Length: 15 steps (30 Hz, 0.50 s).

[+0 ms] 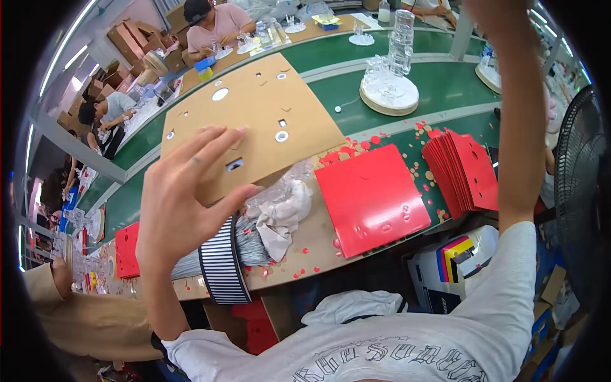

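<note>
Had the left hand (pixel 184 197) at the near left corner of the brown board (pixel 261 105), thumb by the front edge, fingers over the top. Spread thumb and fingers wide there. Could not tell from this view about a firm press or just a light touch. Had the right hand (pixel 499 13) far up at the top rim, blurred and cut off. Could not tell about those fingers, wide or narrow.

Saw the brown board out in front, just past the white cloth (pixel 280 219) and the grey strands (pixel 254 245) in a striped band (pixel 223 270). Saw round holes and little slots in its face. Saw a red board (pixel 373 198) flat on the table (pixel 318 223) to the right, and a row of leaning red boards (pixel 461 169) beyond.

Seemed best to hold the brown board with soft, flat fingers, clear of the holes and slots, for fear of a bend or tear. Seemed wise to share the weight along the edge, not pinch one corner. Needed care near the cloth, bunched close to the front edge and likely to snag. Called for gentle moves near the shiny red boards, perhaps easy to scratch.
</note>
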Each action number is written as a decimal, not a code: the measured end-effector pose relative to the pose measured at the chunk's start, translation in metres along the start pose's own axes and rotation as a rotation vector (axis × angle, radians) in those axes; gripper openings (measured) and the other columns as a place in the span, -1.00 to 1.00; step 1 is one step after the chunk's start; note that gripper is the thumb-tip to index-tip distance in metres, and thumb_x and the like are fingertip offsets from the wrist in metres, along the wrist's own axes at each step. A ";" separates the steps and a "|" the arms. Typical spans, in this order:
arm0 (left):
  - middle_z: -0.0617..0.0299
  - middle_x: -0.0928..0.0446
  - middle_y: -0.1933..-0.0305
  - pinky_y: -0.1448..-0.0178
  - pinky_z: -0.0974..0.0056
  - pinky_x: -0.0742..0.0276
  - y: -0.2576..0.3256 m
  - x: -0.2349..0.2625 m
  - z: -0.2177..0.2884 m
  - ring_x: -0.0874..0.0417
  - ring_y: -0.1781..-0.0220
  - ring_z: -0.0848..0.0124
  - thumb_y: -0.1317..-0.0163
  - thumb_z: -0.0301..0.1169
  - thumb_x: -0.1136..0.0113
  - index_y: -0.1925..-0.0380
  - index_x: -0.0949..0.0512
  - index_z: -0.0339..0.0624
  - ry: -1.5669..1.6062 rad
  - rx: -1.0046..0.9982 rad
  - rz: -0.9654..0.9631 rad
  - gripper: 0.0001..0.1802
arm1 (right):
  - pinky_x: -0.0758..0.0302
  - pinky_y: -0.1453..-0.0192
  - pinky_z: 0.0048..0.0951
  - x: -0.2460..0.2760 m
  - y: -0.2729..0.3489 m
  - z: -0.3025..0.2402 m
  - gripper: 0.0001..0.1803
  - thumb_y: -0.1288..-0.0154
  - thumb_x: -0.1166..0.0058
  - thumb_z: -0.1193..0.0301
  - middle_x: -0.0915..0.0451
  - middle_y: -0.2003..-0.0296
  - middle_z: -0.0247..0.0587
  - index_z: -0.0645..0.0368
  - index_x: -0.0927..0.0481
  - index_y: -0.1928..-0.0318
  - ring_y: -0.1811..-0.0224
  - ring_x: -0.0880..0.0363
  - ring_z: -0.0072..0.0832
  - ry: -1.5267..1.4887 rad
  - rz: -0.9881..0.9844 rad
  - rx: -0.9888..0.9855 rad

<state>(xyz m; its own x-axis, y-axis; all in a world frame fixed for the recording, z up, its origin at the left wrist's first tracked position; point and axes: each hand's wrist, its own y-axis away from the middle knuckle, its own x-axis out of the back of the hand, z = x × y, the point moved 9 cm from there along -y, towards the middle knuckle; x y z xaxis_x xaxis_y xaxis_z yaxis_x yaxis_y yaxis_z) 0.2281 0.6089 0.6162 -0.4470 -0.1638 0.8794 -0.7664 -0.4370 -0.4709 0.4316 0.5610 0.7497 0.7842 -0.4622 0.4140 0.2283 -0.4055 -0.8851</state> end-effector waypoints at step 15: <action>-0.09 -0.37 -0.19 -0.15 0.06 -0.41 0.010 -0.010 -0.022 -0.46 -0.11 -0.01 -0.11 -0.10 -0.27 -0.25 -0.48 0.17 0.034 -0.032 -0.171 -0.37 | -0.46 0.35 -0.33 -0.137 0.076 0.031 -0.85 -0.06 -0.25 0.57 -0.49 0.50 -0.21 0.17 -0.73 0.29 0.42 -0.54 -0.28 0.149 -0.582 0.104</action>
<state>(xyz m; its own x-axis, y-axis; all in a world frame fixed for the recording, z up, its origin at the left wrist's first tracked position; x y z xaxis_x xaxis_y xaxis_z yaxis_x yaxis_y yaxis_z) 0.2146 0.6257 0.6014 -0.3239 -0.0591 0.9442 -0.8464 -0.4278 -0.3171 0.3593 0.6176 0.6197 0.4268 -0.2962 0.8545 0.6563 -0.5486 -0.5180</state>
